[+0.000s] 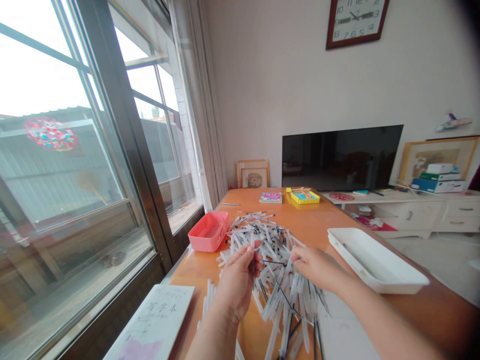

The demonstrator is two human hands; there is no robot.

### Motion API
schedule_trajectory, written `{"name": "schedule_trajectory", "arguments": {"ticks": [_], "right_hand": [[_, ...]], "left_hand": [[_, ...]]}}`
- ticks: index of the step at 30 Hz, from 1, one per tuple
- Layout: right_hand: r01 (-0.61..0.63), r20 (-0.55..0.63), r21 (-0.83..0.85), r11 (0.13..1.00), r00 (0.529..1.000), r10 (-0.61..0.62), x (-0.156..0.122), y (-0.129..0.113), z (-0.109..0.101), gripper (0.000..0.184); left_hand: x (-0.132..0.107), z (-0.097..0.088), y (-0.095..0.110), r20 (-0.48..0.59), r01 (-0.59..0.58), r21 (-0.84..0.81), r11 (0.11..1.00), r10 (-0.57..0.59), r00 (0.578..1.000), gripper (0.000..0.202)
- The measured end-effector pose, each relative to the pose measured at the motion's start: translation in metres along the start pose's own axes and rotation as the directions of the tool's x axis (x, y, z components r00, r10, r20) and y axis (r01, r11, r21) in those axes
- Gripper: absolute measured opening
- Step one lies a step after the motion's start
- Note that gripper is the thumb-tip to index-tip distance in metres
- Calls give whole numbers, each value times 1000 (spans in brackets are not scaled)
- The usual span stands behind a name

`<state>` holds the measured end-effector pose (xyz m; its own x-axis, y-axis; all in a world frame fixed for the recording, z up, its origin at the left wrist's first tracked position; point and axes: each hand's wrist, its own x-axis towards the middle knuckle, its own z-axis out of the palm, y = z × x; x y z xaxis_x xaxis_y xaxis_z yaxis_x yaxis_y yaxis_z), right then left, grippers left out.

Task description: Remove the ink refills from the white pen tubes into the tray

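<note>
Head view: left hand (238, 277) closed, pale tube (252, 241) pinched upright between thumb and fingers. Right hand (317, 264) half curled at right side of pile, fingertips drawn together; cannot tell whether anything held. Loose pile of translucent tubes and thin black sticks (268, 235) spreads over tabletop (337, 216), around and beneath both hands. Pink basket (205, 244) just left of pile; white tray (369, 252) to right, apart from it. Notebook (155, 312) at near left.
</note>
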<state>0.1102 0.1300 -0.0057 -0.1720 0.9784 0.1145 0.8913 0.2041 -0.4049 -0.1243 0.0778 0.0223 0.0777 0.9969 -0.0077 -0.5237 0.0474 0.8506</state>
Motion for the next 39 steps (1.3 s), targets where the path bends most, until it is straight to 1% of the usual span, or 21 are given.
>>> {"name": "schedule_trajectory", "arguments": {"ticks": [4,7,11,16,18,21,24,26,28,29,31,32,33,34,35,37,39], "right_hand": [[-15,-87,-47,999,996,10,5,-6,3,18],[-3,-123,-74,997,992,-6,12,-12,3,22],[-6,-126,-115,993,992,-9,25,-21,4,20],[-36,-114,-128,991,993,22,40,-28,8,9],[-44,-117,-107,993,993,32,43,-30,9,6],[-48,-140,-36,998,989,43,42,-33,9,9],[-23,-163,95,995,986,38,34,-36,5,13],[4,-160,197,980,987,28,24,-40,0,19],[17,-141,356,934,989,36,9,-46,-7,26],[17,-129,460,888,991,48,0,-50,-10,29],[1,-91,725,688,991,95,-17,-56,-17,26],[-5,-80,800,600,990,115,-24,-58,-19,24],[-7,-74,842,539,989,128,-31,-60,-20,23],[-6,-75,854,519,988,135,-36,-61,-20,22],[-2,-81,853,522,987,136,-39,-62,-19,21],[17,-102,832,554,987,123,-42,-61,-15,17],[41,-124,806,591,987,100,-41,-58,-10,15]], "left_hand": [[0,-1,0,-20,5,-1,1000,-5,1000,41],[1,-1,-3,-4,9,-8,1000,-9,1000,40],[4,-1,-6,-8,24,6,1000,-24,1000,39],[6,-3,-7,-9,53,-3,999,-53,999,40],[5,-3,-6,-13,62,-14,998,-62,998,41],[4,-2,-6,-12,70,-32,997,-70,997,40],[2,0,-4,8,66,-47,997,-66,998,38],[0,2,-5,26,61,-48,997,-60,998,37],[-2,4,-6,46,69,-44,997,-67,997,38],[-3,5,-7,55,76,-41,996,-73,996,38],[-6,9,-9,74,90,-38,995,-87,993,38],[-7,11,-11,86,94,-37,995,-91,992,38],[-9,14,-12,103,97,-36,995,-93,990,37],[-10,16,-13,123,99,-34,994,-94,988,37],[-11,19,-14,141,103,-30,994,-97,985,36],[-14,22,-15,161,104,-10,995,-101,982,35],[-15,24,-15,159,99,30,995,-102,982,34]]}}
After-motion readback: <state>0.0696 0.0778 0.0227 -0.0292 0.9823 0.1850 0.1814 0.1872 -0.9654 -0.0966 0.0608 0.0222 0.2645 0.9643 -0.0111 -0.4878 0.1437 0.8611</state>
